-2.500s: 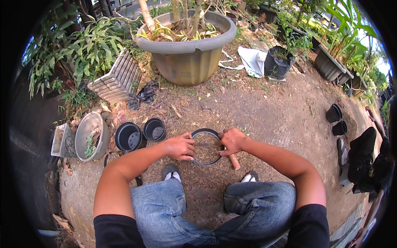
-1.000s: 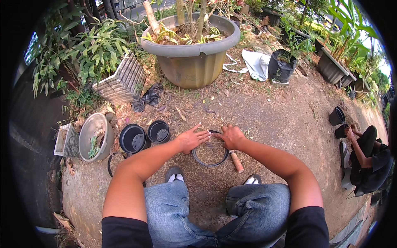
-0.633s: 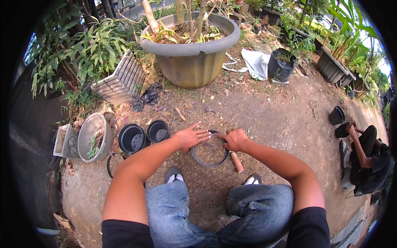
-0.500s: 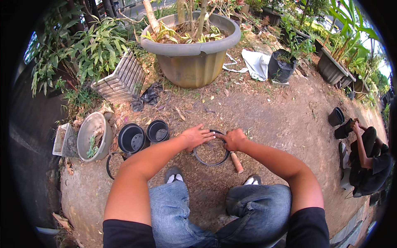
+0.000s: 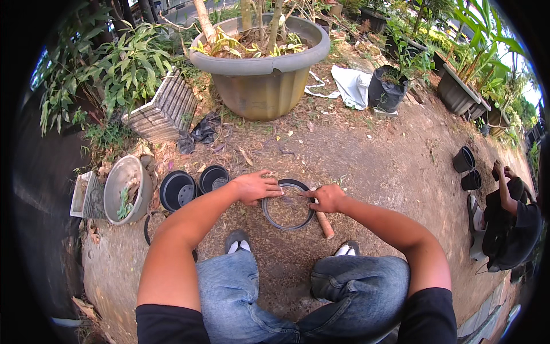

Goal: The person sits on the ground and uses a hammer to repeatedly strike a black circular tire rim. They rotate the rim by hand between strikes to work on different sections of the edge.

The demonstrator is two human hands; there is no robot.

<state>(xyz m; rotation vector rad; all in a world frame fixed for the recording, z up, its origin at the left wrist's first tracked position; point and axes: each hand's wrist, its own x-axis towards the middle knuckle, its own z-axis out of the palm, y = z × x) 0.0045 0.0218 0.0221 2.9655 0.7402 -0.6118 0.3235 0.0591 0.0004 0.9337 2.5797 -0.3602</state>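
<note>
A dark, thin ring (image 5: 286, 227) lies on the dirt ground between my feet, with ground showing inside it. My left hand (image 5: 258, 188) rests over the ring's upper left, fingers stretched out. My right hand (image 5: 323, 198) is at the ring's upper right, fingers curled and index pointing inward; whatever it grips is too small to make out. A brown cylinder (image 5: 324, 225) lies under and just below my right hand, beside the ring.
Two black pots (image 5: 177, 192) and a pale round planter (image 5: 113, 189) stand left. A large potted tree (image 5: 258, 92) is ahead, near a white sack (image 5: 350, 89). A crouching co-worker (image 5: 515, 223) is at right beside two small black pots (image 5: 463, 160).
My hands moved from gripping the ring's sides to its upper part, then shifted slightly apart and down. At right, the co-worker has come into fuller view with hands raised near the pots.
</note>
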